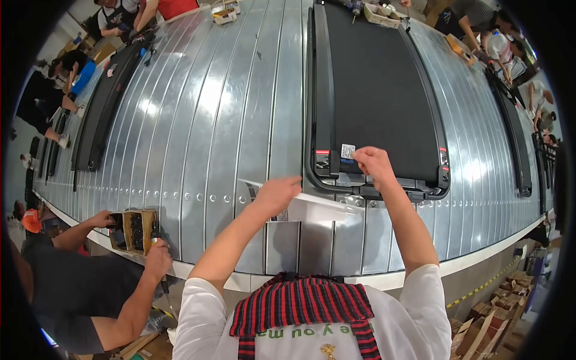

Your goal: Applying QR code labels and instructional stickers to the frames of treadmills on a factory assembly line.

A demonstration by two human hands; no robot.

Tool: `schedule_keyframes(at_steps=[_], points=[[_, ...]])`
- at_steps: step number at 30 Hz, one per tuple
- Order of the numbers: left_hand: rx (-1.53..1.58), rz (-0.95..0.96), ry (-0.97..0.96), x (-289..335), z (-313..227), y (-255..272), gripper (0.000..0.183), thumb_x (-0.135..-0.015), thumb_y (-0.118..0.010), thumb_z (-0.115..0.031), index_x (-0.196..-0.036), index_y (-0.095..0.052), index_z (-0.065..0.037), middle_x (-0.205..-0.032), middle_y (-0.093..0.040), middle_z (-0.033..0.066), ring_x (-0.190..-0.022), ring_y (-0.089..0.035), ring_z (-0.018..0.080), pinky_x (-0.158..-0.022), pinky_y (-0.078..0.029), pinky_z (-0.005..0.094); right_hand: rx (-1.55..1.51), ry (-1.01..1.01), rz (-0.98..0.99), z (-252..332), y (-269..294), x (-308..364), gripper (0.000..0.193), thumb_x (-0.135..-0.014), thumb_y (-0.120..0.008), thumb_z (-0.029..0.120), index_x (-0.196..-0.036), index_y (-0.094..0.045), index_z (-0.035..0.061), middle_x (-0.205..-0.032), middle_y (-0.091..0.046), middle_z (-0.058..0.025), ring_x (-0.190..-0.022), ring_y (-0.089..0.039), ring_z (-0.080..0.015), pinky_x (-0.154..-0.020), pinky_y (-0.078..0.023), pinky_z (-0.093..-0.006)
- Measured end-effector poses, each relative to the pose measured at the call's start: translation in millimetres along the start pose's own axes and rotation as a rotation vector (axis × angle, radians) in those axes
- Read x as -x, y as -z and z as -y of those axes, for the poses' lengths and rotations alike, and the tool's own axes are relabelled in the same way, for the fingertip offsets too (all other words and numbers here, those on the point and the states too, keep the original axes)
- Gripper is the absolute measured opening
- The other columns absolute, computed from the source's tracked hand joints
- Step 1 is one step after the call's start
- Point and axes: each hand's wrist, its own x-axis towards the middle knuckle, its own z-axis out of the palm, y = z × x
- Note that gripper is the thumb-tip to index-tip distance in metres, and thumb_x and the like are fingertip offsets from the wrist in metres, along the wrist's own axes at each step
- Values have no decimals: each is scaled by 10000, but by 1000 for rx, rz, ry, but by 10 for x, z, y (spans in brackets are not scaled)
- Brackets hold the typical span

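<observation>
Toward the surface's (180, 210) near edge, left hand (277, 197) grips white sheet (318, 209); right hand (374, 164) pinches coded label (347, 150) over black panel (381, 90).

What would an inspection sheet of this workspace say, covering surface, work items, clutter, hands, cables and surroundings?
Surface: metal table, shiny, ridged in long strips.
Work items: black framed unit lying flat, with a pale square label near its near end; white sheet beside it, slightly curled.
Clutter: box of dark small parts at the near left edge; tray at the unit's far end.
Hands: left hand over the sheet, grip hidden; right hand beside the label, fingers drawn together.
Cables: too small to tell.
Surroundings: co-worker at left, others farther off; stacked cartons at lower right.
</observation>
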Motion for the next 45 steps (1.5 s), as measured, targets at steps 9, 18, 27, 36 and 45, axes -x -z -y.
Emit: schedule_keyframes(at_steps=[9,18,27,36,45], points=[[-12,11,-89,-441,255,40,97,-682,-497,-11,-760,-533,-56,-1148,-461,82,-942,-509,233,-722,-429,368,-33,-186,133,-25,-330,-711,109,-716,-616,100,-701,-563,7,-508,-435,15,-396,-325,-43,-349,-211,-202],[17,28,-84,-559,344,-58,115,-673,-499,-33,-781,-527,-60,-1191,-449,86,-969,-508,254,-741,-426,364,-40,-263,193,-76,-460,-875,111,-742,-605,99,-700,-537,23,-482,-409,22,-370,-291,-38,-324,-182,-198],[30,53,-93,-551,375,-50,105,-683,-488,-44,-783,-518,-58,-1186,-448,92,-963,-509,256,-739,-425,369,-21,-255,155,-131,-476,-901,103,-731,-603,93,-688,-555,12,-492,-436,3,-380,-317,-49,-332,-211,-205],[47,12,-121,-592,407,-95,99,-685,-483,-54,-778,-518,-62,-1175,-452,103,-930,-521,253,-718,-429,366,-22,-206,108,-158,-515,-868,107,-734,-600,103,-693,-569,9,-474,-439,5,-373,-339,-48,-326,-230,-202],[34,33,-135,-599,431,-39,109,-702,-496,-61,-797,-546,-76,-1175,-453,85,-892,-519,210,-709,-411,339,10,-185,64,-156,-532,-850,101,-735,-595,100,-708,-575,4,-484,-446,4,-376,-345,-47,-331,-236,-201]])
